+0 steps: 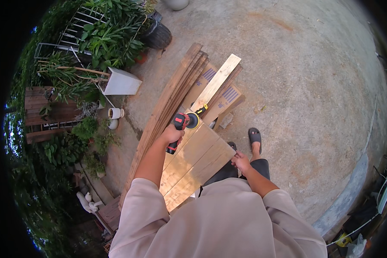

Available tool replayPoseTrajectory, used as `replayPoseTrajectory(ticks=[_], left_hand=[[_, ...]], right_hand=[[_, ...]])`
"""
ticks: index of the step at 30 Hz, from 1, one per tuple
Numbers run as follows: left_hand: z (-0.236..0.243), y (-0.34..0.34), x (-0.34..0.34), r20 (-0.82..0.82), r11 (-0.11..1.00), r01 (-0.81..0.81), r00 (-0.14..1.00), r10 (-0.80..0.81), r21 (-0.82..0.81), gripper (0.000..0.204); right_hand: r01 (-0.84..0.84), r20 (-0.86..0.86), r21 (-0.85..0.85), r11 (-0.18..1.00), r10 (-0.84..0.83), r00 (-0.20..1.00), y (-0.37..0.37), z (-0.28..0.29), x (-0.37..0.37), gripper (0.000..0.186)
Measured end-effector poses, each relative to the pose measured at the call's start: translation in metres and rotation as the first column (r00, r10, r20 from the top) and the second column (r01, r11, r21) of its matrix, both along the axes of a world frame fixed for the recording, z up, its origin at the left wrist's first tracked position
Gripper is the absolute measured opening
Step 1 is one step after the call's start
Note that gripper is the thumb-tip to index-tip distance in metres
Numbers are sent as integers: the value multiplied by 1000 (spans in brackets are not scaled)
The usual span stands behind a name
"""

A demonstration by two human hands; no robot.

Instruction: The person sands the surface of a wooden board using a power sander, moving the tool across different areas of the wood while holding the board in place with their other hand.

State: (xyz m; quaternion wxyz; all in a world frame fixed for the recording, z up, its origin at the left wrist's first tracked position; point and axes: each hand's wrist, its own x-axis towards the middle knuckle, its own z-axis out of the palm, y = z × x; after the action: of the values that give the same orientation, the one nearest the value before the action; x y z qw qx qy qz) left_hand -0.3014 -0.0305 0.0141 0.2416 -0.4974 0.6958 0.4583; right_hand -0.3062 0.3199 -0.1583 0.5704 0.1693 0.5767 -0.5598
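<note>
The person wears a loose light beige shirt with wide short sleeves that end near the elbows. The forearms are bare. Below are dark grey trousers and a black open sandal.

Green potted plants crowd the left beside a white square planter, a small white cup and a black tyre. Bare concrete floor stretches right.

The left hand hides the sander's grip.
</note>
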Motion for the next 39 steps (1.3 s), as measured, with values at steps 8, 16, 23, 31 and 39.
replayPoseTrajectory(ticks=[8, 16, 23, 31, 39], left_hand=[[-7, 1, -4, -32, 982, -37, 999, 32, -187, 13], [3, 14, 13, 104, 965, 213, 975, -199, -154, 18], [11, 8, 25, 134, 992, 127, 983, -126, 3, 18], [9, 19, 26, 127, 983, 170, 979, -160, -65, 12], [-7, 26, 17, 82, 981, 161, 985, -153, -111, 16]], right_hand=[[2, 8, 4, 1000, -2, 1000, 1, -1, -1, 63], [12, 20, 10, 1000, -12, 1000, 2, 5, -6, 71], [9, 3, -6, 1000, -9, 1000, 2, 6, -6, 68], [30, 12, -14, 999, -29, 999, 2, -1, -3, 63], [58, 30, -35, 998, -57, 998, 4, -2, -3, 65]])
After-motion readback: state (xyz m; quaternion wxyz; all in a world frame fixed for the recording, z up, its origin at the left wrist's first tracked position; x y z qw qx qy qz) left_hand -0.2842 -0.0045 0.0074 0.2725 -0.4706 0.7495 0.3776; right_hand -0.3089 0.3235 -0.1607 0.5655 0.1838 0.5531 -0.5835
